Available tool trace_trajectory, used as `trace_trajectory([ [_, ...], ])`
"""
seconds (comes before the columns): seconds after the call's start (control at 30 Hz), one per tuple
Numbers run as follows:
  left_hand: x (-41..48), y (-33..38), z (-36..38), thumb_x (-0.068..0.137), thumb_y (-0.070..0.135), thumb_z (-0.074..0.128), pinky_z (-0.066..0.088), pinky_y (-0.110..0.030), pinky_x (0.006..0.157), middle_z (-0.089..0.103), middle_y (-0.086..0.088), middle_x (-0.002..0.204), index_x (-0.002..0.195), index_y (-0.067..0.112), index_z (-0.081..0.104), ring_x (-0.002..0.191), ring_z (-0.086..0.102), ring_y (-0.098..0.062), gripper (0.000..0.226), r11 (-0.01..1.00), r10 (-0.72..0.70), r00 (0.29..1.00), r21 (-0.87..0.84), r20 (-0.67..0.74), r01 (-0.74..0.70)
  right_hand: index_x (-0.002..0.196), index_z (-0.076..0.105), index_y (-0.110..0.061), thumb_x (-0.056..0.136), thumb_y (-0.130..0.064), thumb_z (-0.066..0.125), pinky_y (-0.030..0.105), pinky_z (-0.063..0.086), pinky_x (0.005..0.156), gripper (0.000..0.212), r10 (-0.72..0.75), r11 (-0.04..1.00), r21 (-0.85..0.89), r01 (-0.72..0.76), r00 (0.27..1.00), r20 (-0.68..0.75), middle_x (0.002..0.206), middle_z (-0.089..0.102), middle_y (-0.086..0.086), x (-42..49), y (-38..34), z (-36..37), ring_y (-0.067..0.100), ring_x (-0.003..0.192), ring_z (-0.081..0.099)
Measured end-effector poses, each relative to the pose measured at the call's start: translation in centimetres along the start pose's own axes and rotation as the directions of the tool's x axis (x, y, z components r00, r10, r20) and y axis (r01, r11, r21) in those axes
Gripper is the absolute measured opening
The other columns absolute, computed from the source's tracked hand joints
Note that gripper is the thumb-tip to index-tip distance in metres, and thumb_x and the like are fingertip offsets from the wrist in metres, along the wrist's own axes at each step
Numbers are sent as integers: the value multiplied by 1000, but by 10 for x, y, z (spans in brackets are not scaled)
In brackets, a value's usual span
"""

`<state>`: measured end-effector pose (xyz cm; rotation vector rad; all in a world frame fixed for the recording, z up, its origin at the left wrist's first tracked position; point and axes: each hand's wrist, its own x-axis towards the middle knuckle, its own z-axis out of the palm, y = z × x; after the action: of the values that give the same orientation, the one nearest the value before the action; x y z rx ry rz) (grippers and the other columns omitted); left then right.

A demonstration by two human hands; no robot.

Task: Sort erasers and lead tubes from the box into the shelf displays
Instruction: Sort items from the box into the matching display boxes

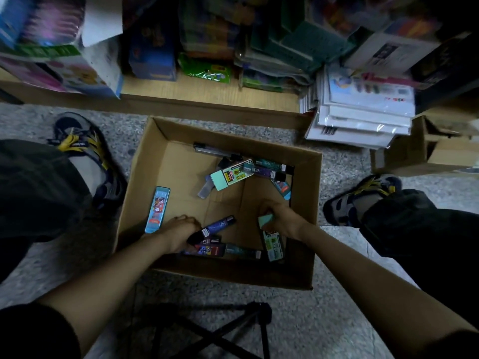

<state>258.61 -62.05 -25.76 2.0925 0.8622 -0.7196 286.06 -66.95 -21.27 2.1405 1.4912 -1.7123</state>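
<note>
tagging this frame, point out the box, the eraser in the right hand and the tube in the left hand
box (233,274): head view, near wall
eraser (265,221): head view, mint end
tube (217,225): head view, blue middle

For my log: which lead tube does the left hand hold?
The dark blue tube with a black cap, jutting from the left hand; the others lie loose in the box. The right hand grips a mint eraser.

The box (305,224) is matt brown corrugated cardboard. The lead tubes (215,226) look like glossy plastic, and the mint eraser (220,178) wears a printed paper sleeve. The floor (344,161) is speckled stone, the shelf (186,93) pale wood.
</note>
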Motion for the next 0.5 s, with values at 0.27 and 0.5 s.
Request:
trace_trajectory([
  [0.27,-10,0,-9,90,19,61,35,-23,97,50,-10,132,133,4,43,119,48,-20,49,924,20,1000,-381,-5,-20,126,41,5,83,10,61,29,51,76,48,169,799,599,-56,976,-135,108,54,13,-14,8,40,23,100,53],
  [0.5,-14,-6,-6,94,14,54,36,-18,88,52,-2,126,134,9,41,113,48,-12,42,695,-80,995,-719,-54,17,137,37,-2,88,3,57,38,43,102,53,137,846,526,-82,988,-66,135,50,17,-18,7,76,30,126,48],
])
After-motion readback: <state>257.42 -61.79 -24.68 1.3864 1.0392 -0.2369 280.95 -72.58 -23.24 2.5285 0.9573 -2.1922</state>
